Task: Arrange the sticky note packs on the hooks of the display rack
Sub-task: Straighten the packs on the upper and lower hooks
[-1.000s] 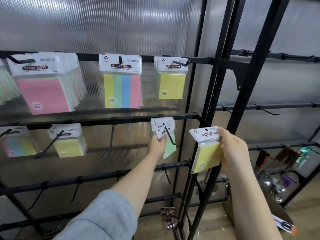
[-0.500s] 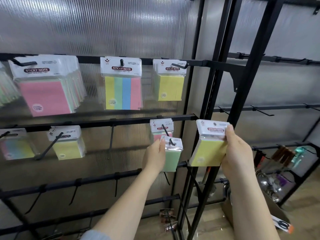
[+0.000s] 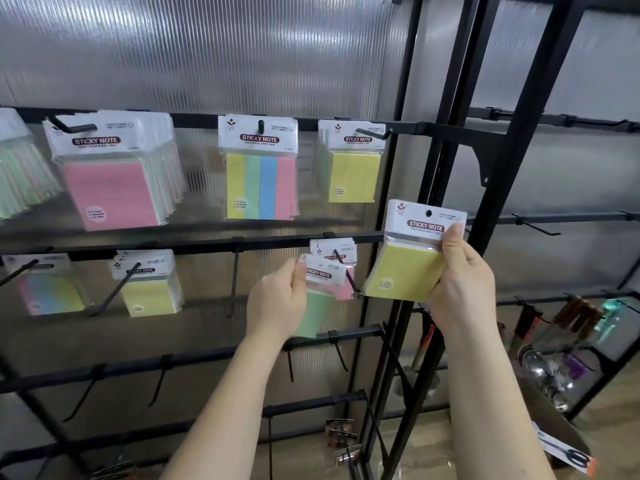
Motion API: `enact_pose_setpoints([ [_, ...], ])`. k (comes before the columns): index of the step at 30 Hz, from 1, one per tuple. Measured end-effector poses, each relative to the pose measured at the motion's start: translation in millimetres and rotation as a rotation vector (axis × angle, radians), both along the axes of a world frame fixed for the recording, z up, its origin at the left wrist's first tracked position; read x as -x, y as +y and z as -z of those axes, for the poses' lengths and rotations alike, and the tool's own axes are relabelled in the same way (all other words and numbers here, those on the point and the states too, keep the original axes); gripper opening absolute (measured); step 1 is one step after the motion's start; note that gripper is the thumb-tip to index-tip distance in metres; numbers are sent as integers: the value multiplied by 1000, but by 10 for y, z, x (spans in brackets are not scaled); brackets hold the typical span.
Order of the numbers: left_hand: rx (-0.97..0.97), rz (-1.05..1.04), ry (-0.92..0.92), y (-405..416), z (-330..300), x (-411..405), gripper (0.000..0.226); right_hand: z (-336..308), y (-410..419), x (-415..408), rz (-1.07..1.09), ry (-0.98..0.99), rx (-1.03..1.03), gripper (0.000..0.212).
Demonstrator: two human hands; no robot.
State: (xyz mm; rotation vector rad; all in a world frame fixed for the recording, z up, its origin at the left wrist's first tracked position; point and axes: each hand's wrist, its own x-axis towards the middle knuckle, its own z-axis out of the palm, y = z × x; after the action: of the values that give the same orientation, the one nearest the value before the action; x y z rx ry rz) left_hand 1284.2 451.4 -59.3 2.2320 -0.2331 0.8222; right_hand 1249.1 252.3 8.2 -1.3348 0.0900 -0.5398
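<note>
Gripping now: green sticky note pack [image 3: 316, 308] is pinched by left hand [image 3: 277, 303] at the hook [image 3: 346, 271]; yellow sticky note pack [image 3: 408, 268] is clamped by right hand [image 3: 460, 282] just beside, w/ thumb on header.

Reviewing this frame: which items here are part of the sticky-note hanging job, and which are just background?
Part of the job:
- green pack, held by the left hand at the hook
- yellow pack, held by the right hand
- packs already hung, such as the pink pack
- display rack

Background:
- utensils on the neighbouring rack, lower right
- scissors card
</note>
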Motion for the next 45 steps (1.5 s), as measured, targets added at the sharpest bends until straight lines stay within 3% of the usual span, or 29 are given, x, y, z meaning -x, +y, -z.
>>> enact_pose_setpoints([
  [11,114,-298,-96,410,-348,86,32,-629,262,-428,8,-183,-13,32],
  [31,125,-265,-207,597,-362,64,41,-680,529,-1132,135,-136,-54,46],
  [34,122,-288,-210,628,-364,70,42,-711,580,-1307,168,-73,-9,39],
  [39,104,-322,-220,672,-352,98,52,-750,653,-1500,195,-58,-31,10],
  [45,131,-352,-206,623,-371,231,44,-753,665,-1537,240,-83,-38,19],
])
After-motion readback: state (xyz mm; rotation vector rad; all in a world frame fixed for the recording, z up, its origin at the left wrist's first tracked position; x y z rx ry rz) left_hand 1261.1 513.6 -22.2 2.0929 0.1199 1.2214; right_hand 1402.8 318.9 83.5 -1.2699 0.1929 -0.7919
